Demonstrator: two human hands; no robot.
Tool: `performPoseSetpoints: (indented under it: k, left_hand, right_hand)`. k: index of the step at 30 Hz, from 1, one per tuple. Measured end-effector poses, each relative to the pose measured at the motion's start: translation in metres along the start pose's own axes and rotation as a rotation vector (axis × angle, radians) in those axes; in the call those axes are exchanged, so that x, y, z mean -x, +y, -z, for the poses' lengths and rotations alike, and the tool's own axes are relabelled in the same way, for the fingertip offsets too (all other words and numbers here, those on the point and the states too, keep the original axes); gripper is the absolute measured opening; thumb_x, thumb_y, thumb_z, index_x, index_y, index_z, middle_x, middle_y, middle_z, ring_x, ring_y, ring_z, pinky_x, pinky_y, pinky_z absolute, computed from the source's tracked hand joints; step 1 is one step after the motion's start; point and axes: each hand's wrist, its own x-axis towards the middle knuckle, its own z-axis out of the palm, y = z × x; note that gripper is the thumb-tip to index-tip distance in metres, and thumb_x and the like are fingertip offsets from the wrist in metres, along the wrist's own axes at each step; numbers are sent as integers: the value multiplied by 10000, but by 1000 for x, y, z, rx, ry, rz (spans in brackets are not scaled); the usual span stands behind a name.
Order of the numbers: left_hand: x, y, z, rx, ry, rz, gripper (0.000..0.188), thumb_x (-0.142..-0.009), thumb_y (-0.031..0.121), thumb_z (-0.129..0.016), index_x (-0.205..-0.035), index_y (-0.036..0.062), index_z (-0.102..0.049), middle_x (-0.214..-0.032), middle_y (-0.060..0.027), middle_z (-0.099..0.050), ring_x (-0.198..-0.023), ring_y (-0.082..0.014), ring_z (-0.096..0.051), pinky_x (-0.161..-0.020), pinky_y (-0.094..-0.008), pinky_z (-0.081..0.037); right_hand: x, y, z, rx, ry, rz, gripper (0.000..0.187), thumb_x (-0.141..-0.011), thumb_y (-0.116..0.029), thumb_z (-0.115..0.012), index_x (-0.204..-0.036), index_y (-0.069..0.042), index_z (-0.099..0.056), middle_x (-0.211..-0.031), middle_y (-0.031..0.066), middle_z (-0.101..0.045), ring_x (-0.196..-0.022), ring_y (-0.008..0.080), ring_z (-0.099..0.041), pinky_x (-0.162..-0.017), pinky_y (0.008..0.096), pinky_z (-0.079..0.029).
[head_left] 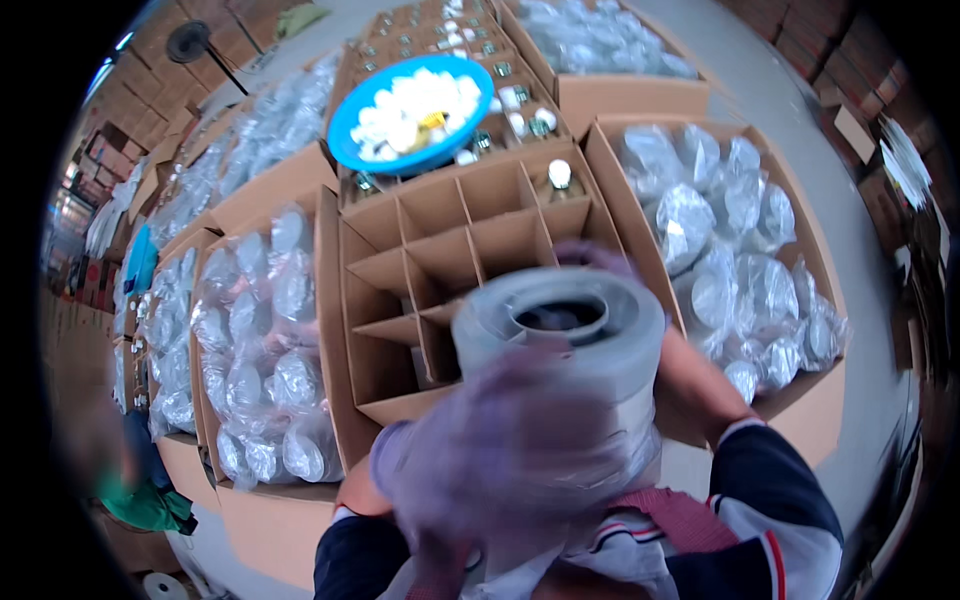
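Note:
A large translucent grey-white cylinder (pixel 635 345) with a round dark opening in its top is held close to my body. Its exact kind I cannot make out; clear plastic seems to cover its lower part. My right hand (pixel 600 258), in a purple glove, reaches round its far right side, its fingers mostly hidden. On the near left side my left hand (pixel 490 435), also gloved in purple, is smeared by motion against the cylinder, so its fingers cannot be read. Just beyond lies a cardboard box with dividers (pixel 400 240), mostly bare cells, and a white-capped glass bottle (pixel 559 180) in its far right cell.
A blue basin (pixel 345 135) of white caps rests on boxes of capped bottles behind. Open cartons of plastic-wrapped clear pieces stand to the right (pixel 825 400) and left (pixel 335 330). A person in green (pixel 140 505) is at the far left. A fan (pixel 188 42) stands behind.

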Motion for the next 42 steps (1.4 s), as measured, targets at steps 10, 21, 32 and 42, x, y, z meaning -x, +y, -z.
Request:
performPoseSetpoints:
  k: [10, 21, 32, 42]
  left_hand:
    - [-23, 4, 41, 83, 327, -45, 528, -1011, 292, -326, -1430, -29, -318, -1340, -185, -498, -1286, -294, -466, -1139, -398, -319]
    - [-84, -49, 100, -485, 151, -349, 314, -956, 177, -442, -1166, -11, -579, -1207, -126, -590, -1039, -193, -588, -866, -322, -484]
    - [-50, -195, 140, -590, 584, 245, 321, -909, 242, -595, -1101, -15, -622, -1068, -105, -637, -1029, -193, -580, -913, -299, -446]
    - [-126, -105, 28, 938, -90, 206, 939, -873, 760, -308, -1436, 9, -313, -1320, -185, -481, -1096, -326, -563, -930, -473, -458]
  right_hand:
    - [-56, -31, 26, -262, -30, 157, 610, -976, -464, -344, -1171, 53, -602, -1171, 181, -645, -1095, 328, -614, -1020, 399, -409]
    - [-102, 35, -5, -723, -25, -183, 458, -982, -358, -477, -1229, 14, -579, -1142, 90, -636, -1041, 133, -578, -927, 290, -448]
    - [-172, 235, -13, 912, -142, -318, 552, -726, -301, -735, -1213, -159, -518, -1176, 218, -520, -1069, 393, -579, -908, 448, -496]
    - [-77, -153, 59, 935, 397, 705, 593, -670, -239, -764, -1225, -168, -568, -783, 76, -511, -689, 265, -575, -551, 376, -470]
